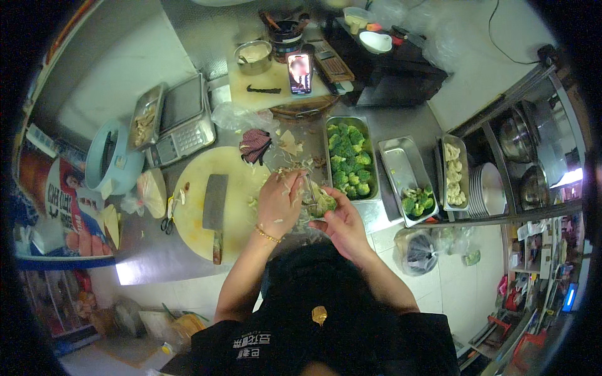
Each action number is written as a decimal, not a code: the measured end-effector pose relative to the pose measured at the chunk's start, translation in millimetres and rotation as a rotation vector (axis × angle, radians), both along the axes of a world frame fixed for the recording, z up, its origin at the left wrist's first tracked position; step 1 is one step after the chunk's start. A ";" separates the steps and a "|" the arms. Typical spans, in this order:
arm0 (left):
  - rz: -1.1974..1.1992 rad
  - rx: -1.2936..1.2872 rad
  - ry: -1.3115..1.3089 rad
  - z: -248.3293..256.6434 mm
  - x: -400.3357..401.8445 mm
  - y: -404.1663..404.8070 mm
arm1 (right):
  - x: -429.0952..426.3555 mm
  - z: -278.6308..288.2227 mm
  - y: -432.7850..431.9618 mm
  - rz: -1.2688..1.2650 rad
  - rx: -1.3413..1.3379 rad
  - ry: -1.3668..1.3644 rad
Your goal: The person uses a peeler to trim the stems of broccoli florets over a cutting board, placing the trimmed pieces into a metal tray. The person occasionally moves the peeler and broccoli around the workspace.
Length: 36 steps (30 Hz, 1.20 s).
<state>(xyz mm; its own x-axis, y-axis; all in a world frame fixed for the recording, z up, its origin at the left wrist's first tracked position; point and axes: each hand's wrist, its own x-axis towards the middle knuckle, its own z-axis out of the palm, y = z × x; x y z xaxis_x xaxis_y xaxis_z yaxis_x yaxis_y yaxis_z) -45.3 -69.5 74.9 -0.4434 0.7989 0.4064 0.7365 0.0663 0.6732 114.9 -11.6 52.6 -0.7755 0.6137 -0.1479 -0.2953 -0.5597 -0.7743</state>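
Note:
My left hand, with a gold bracelet at the wrist, grips a slim metal peeler whose frame shows beside the fingers. In my right hand is a pale-stalked broccoli piece, its green head towards the right, touching or very near the peeler. Pale peelings cling to my left hand and lie on the metal counter around it. Left of my hands, a cleaver rests on a round cutting board. A deep steel tray full of broccoli florets stands beyond my right hand.
Right of that tray, a second steel tray holds several florets; another holds cauliflower. Scissors lie at the board's left edge. A striped glove, a digital scale and a lit phone stand or lie farther back.

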 end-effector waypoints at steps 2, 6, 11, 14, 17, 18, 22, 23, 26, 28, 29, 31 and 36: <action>-0.061 0.036 0.107 2.4 -8.5 -4.7 | -2.2 -2.6 -7.7 -0.039 0.034 0.004; -0.054 -0.154 0.092 14.7 -31.9 -13.4 | -5.1 -7.6 -6.9 -0.206 0.401 -0.170; -0.364 -0.016 0.572 29.7 -37.5 -5.5 | -5.4 -8.8 -6.0 -0.125 0.294 -0.128; -0.560 -0.008 0.655 34.0 -40.8 2.6 | -3.3 -13.7 -8.1 -0.119 0.296 -0.123; -0.525 -0.009 0.745 32.0 -58.0 9.7 | -3.0 -21.2 -6.8 -0.130 0.253 -0.150; -0.510 0.012 0.745 29.4 -63.5 10.2 | -3.8 -22.7 -6.6 -0.144 0.219 -0.201; -0.434 -0.010 0.742 16.6 -78.5 10.9 | -8.1 -19.2 -7.5 -0.164 0.187 -0.125; -0.504 0.019 0.764 14.7 -79.9 10.0 | -7.3 -17.7 -7.7 -0.168 0.173 -0.112; -0.369 0.046 0.697 13.0 -77.3 6.8 | -3.7 -30.5 -4.4 -0.171 0.151 -0.123; -0.333 0.031 0.666 15.0 -73.7 5.5 | 5.4 -56.5 1.7 -0.173 0.139 -0.150; -0.239 0.012 0.621 15.8 -71.0 5.3 | 6.6 -77.5 6.2 -0.169 0.143 -0.165; -0.481 0.053 0.623 16.7 -69.9 5.6 | -2.1 -131.5 19.2 -0.131 0.172 -0.179; -0.423 0.052 0.682 12.0 -84.3 6.5 | 12.9 -191.6 28.5 -0.070 0.143 -0.183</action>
<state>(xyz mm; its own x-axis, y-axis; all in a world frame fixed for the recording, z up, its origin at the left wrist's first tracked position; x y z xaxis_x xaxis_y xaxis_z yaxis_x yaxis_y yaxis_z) -129.6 -63.0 86.9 0.2515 0.8162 0.5201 0.9423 -0.3291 0.0609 127.8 16.9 -139.0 -0.6983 0.6902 -0.1896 -0.1773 -0.4235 -0.8884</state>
